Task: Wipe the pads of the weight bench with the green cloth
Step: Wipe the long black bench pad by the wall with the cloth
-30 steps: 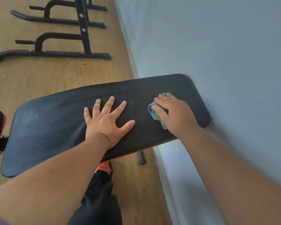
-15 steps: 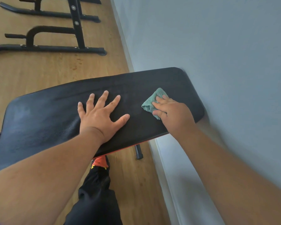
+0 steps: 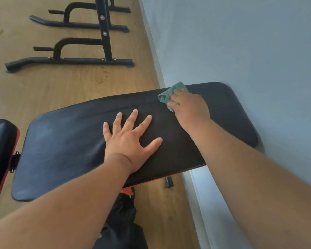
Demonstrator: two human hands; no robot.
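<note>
The long black back pad (image 3: 65, 150) of the weight bench runs across the middle of the view, its right end against the wall. My left hand (image 3: 131, 141) lies flat on the pad with the fingers spread and holds nothing. My right hand (image 3: 188, 106) presses the small green cloth (image 3: 171, 94) onto the pad near its far edge, toward the right end. The cloth sticks out ahead of my fingers. A second black pad with red trim (image 3: 0, 151) shows at the left edge.
A pale grey wall (image 3: 250, 51) with a white baseboard stands right beside the bench. Black metal rack feet (image 3: 70, 61) rest on the wooden floor beyond the bench. My dark trouser leg (image 3: 122, 223) and a bench foot (image 3: 168, 182) show below the pad.
My right hand has slid the green cloth from the pad's near side toward its far edge. My left hand stays flat in the same place on the pad.
</note>
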